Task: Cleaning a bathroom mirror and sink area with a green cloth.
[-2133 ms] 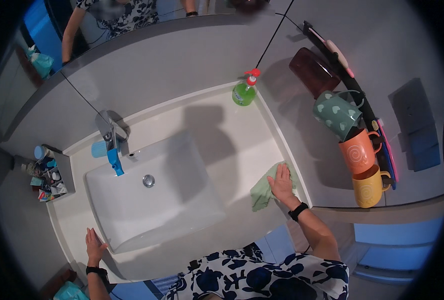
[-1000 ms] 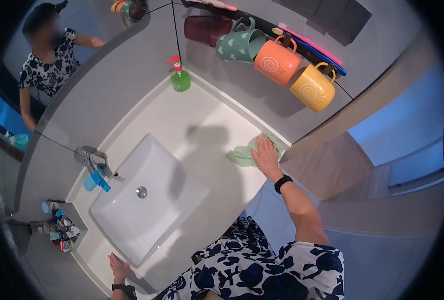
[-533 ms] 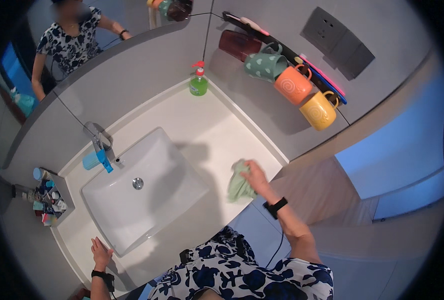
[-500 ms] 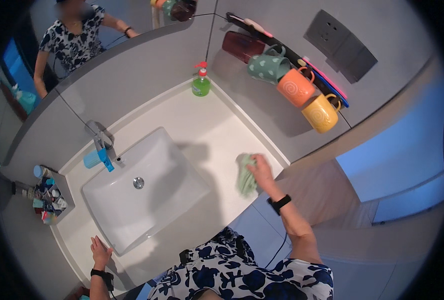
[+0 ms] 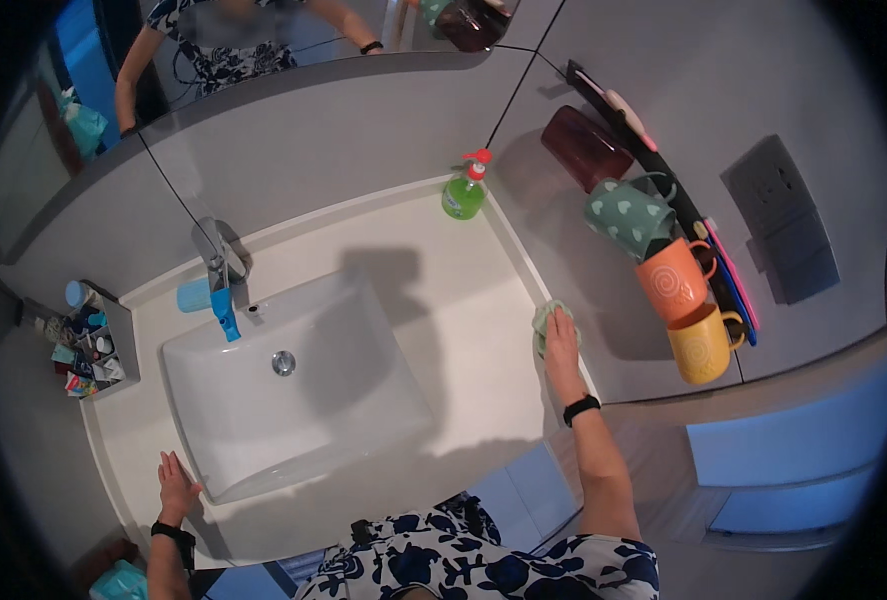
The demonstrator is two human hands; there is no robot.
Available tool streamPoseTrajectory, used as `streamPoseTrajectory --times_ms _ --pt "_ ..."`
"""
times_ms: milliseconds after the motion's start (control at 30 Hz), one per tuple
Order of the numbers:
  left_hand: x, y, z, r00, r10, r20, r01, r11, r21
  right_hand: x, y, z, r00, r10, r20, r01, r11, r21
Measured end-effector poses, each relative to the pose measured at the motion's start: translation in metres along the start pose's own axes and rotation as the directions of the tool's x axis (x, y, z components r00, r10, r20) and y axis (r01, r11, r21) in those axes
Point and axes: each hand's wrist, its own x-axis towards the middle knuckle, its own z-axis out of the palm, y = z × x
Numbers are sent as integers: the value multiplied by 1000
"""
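At the right end of the white countertop [image 5: 484,370], my right hand [image 5: 563,358] presses a pale green cloth [image 5: 544,318] against the raised edge along the wall. The cloth is bunched under the fingers, and part of it is hidden by them. My left hand [image 5: 177,492] lies on the counter at the sink's left front corner, fingers stretched out and nothing in it. Between the two hands is the white washbasin [image 5: 234,420] with a round metal drain. Shadows fall across the basin and counter.
A pump bottle of green soap [image 5: 463,198] stands in the back right corner. Behind the basin are a tap [image 5: 222,262] with a blue spout and a light blue cup [image 5: 194,295]. Several mugs, one yellow [image 5: 704,345], hang on the right wall. A grey organizer [image 5: 119,345] sits at left.
My right hand has moved the cloth from the counter's front right area back to the raised edge by the wall. My left hand stays beside the basin. The view has shifted.
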Motion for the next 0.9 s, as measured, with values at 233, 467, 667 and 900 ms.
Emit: streamPoseTrajectory --times_ms 233,467,667,900 --pt "-2 -3 0 1000 -31 -3 31 999 -18 133 -19 54 993 -91 72 89 996 25" --pt "-10 1 -5 998 -56 36 58 997 -52 217 -34 99 997 -70 34 69 997 41" --pt "-1 1 -5 999 51 -9 -51 999 -18 202 -23 92 995 -13 101 14 1000 -15" --pt "0 -11 4 996 82 -34 -83 996 -17 50 -5 18 998 -36 47 39 997 -69"
